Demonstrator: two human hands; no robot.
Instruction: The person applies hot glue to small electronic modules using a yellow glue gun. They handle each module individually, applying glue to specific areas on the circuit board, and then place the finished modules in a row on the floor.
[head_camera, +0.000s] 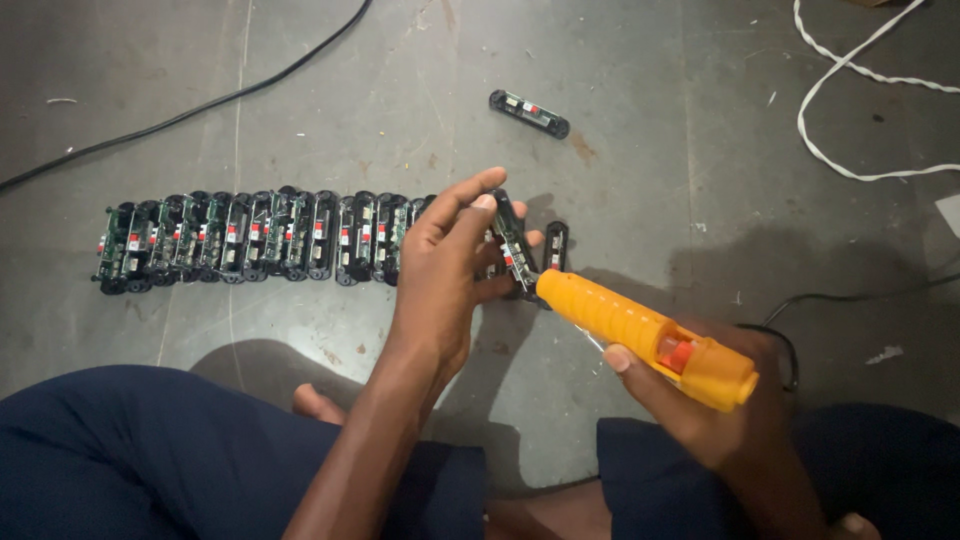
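Note:
My left hand (445, 265) pinches a narrow black circuit-board module (513, 240) with green and red parts, tilted up off the floor. My right hand (700, 400) grips an orange glue gun (645, 335), whose nozzle touches the lower end of that module. A long row of similar black modules (260, 238) lies side by side on the grey floor to the left of my left hand. One black module (556, 245) stands just right of the held one. Another single module (529, 113) lies apart, farther away.
A black cable (190, 108) crosses the floor at top left. A white cord (850, 75) loops at top right. A dark cable (850, 293) runs from the right toward the glue gun. My legs in dark blue cloth (150, 460) fill the bottom.

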